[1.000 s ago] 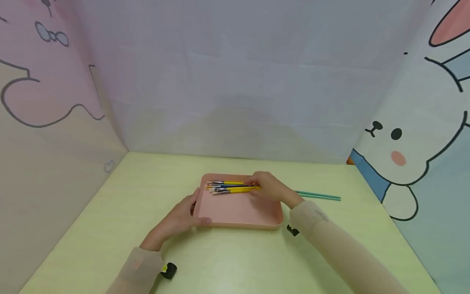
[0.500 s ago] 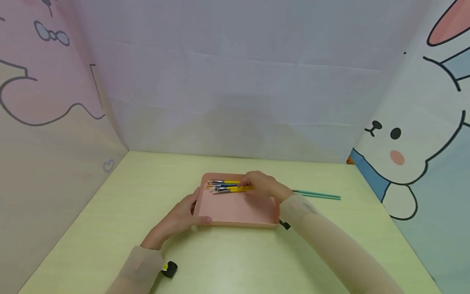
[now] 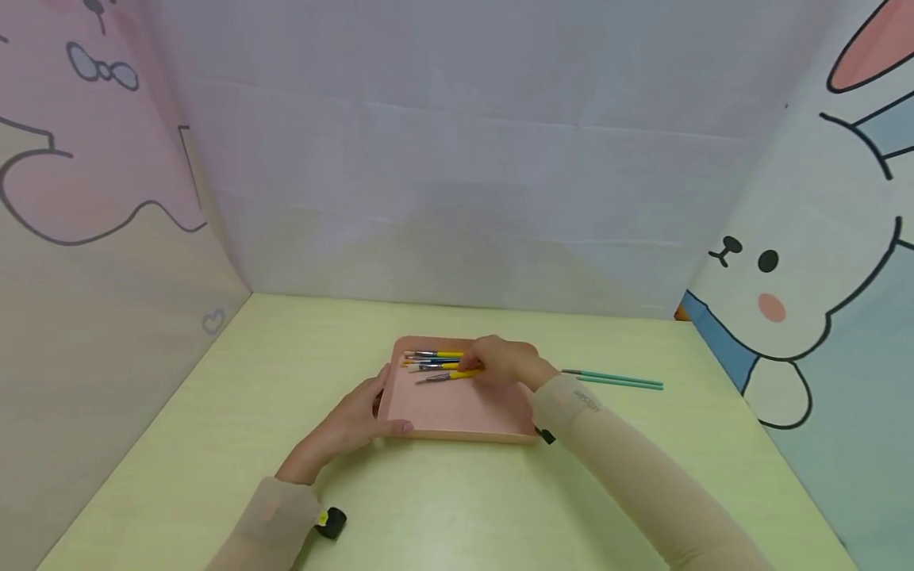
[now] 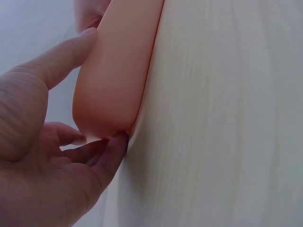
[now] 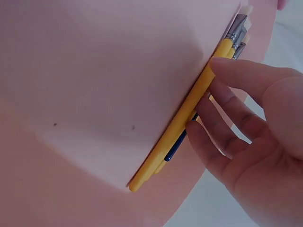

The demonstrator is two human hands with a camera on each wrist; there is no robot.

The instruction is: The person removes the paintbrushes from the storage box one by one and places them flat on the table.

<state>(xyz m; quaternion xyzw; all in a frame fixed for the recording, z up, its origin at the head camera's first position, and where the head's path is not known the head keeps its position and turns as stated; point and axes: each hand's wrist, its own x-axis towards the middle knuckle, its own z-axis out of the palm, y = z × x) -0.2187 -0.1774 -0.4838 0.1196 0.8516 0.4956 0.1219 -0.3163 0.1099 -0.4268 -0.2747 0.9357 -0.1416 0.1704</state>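
A shallow pink tray (image 3: 450, 414) lies on the table, holding several paintbrushes with yellow and blue handles (image 3: 428, 354). My left hand (image 3: 357, 412) grips the tray's near left corner, thumb on the rim and fingers against the outer wall (image 4: 113, 80). Over the tray's far right part, my right hand (image 3: 500, 361) pinches a yellow paintbrush (image 5: 175, 127) between thumb and fingers. That brush lies nearest me in the bunch, its bristles pointing left. Behind it in the right wrist view shows a blue handle (image 5: 175, 145). In the head view, the right hand covers the handle ends.
Two thin teal sticks (image 3: 621, 381), one with a darker left end, lie on the table (image 3: 443, 507) right of the tray. A plain cloth wall (image 3: 457, 159) stands behind, with printed cartoon panels on both sides.
My right hand has moved left along the brushes. The nearest yellow paintbrush has shifted slightly toward me, apart from the others at its bristle end. My left hand stays on the tray.
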